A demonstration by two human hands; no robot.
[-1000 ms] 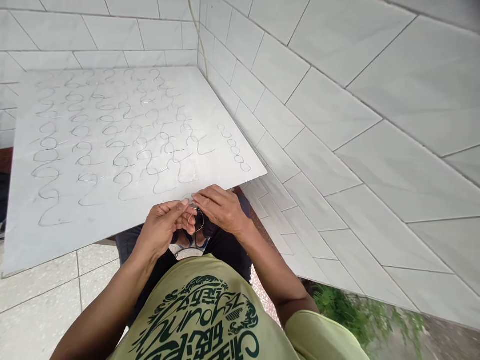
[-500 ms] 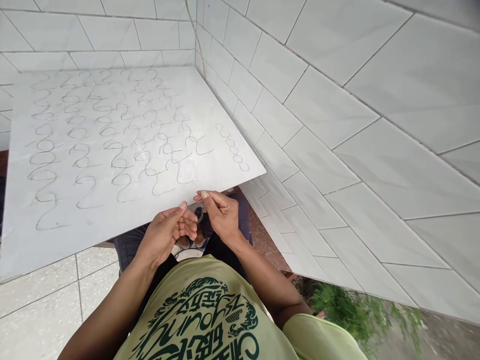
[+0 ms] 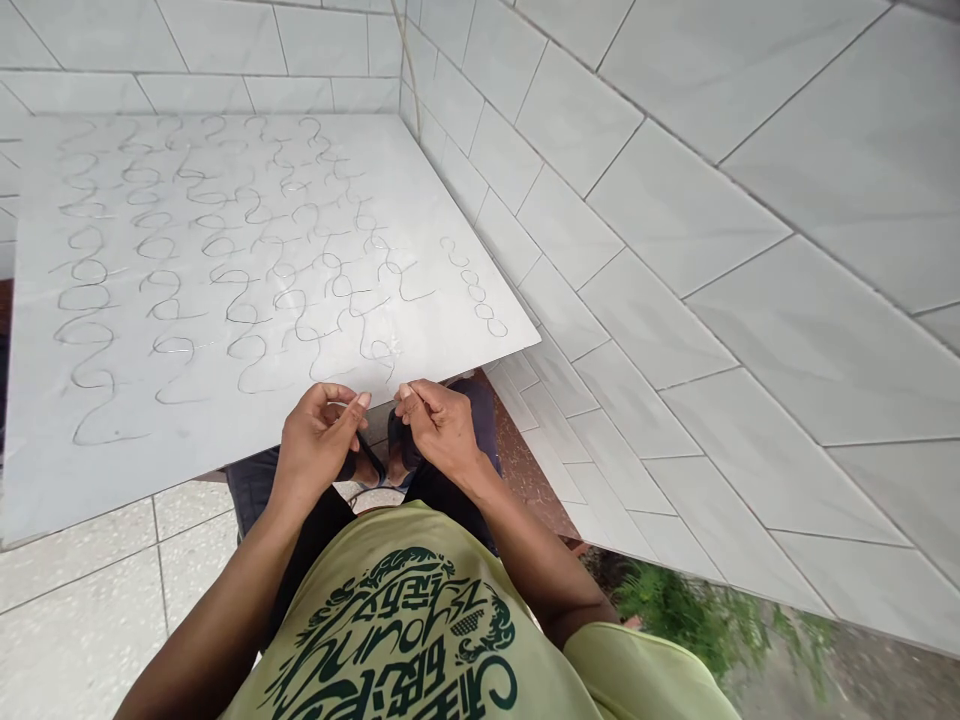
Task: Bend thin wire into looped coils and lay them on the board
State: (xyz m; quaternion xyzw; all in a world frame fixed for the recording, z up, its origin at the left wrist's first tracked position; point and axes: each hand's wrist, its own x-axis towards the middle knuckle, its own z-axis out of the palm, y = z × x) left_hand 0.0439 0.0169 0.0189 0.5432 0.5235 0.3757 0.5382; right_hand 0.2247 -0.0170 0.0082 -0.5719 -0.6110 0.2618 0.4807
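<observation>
Grey bent wire (image 3: 376, 357), on white board (image 3: 427, 345) | just beyond right hand (image 3: 442, 422), left hand (image 3: 319, 430) farther | both curled; whether gripping, I cannot tell

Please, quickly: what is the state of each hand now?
Left hand: loosely curled; cannot tell whether open or closed.
Right hand: pinched closed; cannot tell if holding anything.

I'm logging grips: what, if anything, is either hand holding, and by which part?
Cannot tell: the right hand pinches near a thin wire; the left hand shows nothing held.
</observation>
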